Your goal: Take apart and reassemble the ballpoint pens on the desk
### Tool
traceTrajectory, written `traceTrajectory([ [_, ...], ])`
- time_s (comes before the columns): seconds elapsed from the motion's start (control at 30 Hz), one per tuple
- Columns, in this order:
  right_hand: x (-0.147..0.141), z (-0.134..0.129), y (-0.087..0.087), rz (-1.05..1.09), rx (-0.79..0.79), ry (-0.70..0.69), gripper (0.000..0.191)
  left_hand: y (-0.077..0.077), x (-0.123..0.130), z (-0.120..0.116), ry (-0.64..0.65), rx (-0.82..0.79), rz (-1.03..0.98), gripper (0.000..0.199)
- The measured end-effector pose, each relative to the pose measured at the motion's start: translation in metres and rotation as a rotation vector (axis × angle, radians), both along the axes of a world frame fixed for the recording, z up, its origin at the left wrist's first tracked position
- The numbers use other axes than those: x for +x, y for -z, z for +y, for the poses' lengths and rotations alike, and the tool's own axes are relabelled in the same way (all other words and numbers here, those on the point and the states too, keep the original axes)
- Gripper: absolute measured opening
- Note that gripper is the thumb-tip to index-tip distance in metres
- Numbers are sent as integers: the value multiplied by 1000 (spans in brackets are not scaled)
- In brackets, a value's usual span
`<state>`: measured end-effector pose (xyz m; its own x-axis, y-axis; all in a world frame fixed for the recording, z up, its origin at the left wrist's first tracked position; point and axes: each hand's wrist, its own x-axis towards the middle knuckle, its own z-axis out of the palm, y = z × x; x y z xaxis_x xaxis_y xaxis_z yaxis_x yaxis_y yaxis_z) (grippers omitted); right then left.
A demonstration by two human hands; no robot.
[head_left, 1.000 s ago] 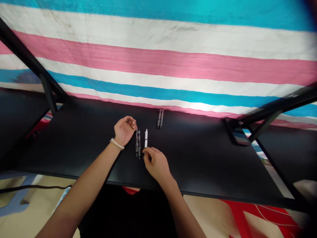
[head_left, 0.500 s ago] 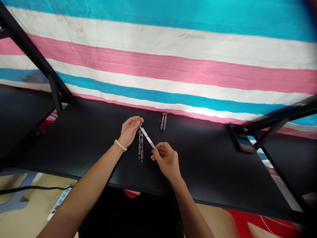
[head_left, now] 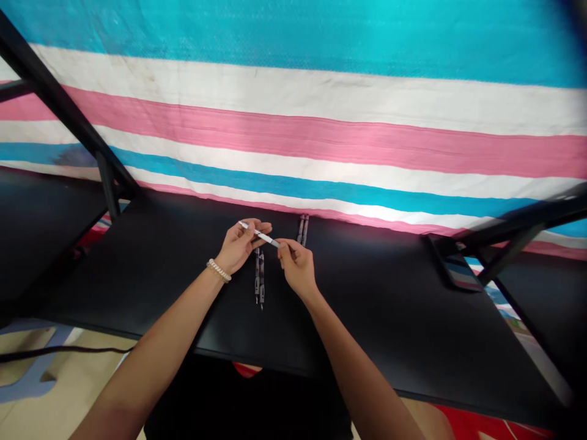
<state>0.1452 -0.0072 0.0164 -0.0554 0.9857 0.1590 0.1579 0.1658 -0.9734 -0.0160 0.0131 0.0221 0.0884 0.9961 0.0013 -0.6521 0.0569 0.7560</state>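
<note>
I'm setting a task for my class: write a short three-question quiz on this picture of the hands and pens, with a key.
1. True or false: the left hand and the right hand both touch the white pen.
2. Which wrist wears the bracelet? A: left. B: right.
3. How many dark pens lie on the black table?

Key: 1 true; 2 A; 3 four.

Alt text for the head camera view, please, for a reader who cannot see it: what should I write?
A left hand and a right hand hold a white pen between them over a black desk. A pair of dark patterned pens lies below the hands, and another dark pair lies beyond them. A pink, white and blue striped tarp hangs behind.
</note>
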Motion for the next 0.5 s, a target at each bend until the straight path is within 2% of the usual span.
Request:
traceTrajectory([
  [0.13,-2,15,14,33,-31,-2,42,7,-6,10,30,11,77,27],
  [0.27,-5,17,24,107,-102,-47,44,11,-9,13,21,20,80,27],
  [0.5,-2,14,20,44,-124,-174,47,11,-5,18,-19,-58,89,31],
])
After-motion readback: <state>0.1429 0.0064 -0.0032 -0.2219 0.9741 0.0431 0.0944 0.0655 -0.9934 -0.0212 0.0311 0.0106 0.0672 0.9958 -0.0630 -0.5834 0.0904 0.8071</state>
